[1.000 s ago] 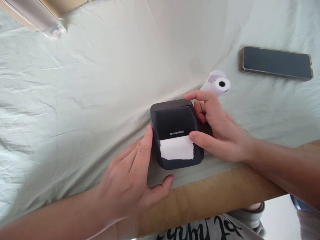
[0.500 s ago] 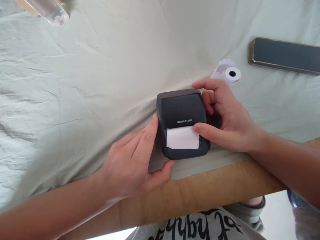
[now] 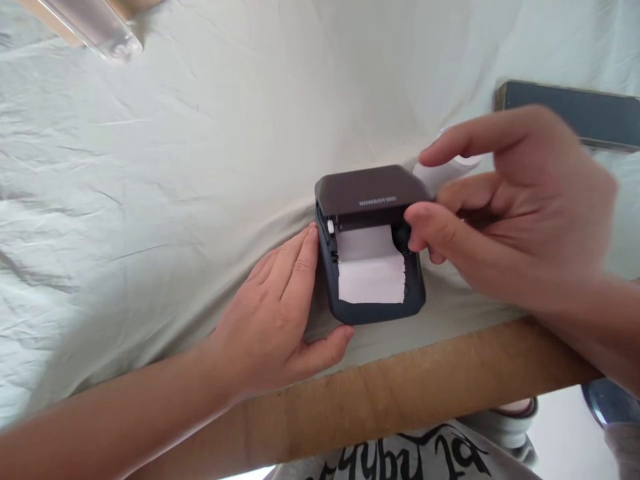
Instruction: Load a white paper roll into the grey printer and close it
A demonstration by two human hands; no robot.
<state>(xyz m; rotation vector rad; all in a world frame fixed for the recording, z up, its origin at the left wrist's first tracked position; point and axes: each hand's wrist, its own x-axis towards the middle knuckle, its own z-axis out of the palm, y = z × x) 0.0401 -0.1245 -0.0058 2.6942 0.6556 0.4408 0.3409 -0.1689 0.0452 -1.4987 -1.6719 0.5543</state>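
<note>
A small dark label printer (image 3: pixel 373 315) lies on the cloth with its lid (image 3: pixel 373 187) partly raised. White paper (image 3: pixel 371 277) comes out from under the lid and lies over the printer's front. My left hand (image 3: pixel 275 310) rests against the printer's left side, fingers stretched along it and thumb apart at the front corner. My right hand (image 3: pixel 520 200) is at the right edge of the lid, thumb and fingers bent close to it, slightly blurred; its thumb tip touches the lid's front right corner.
A white paper roll (image 3: pixel 443 170) lies behind my right hand, partly hidden. A dark phone-like device (image 3: pixel 607 117) is at the far right. A clear plastic object (image 3: pixel 107 33) is at the top left. The wooden table edge (image 3: pixel 400 380) runs along the front.
The printer's lid has gone from closed to partly raised, showing the inside and more paper. My right hand has moved up and to the right. My left hand stays beside the printer.
</note>
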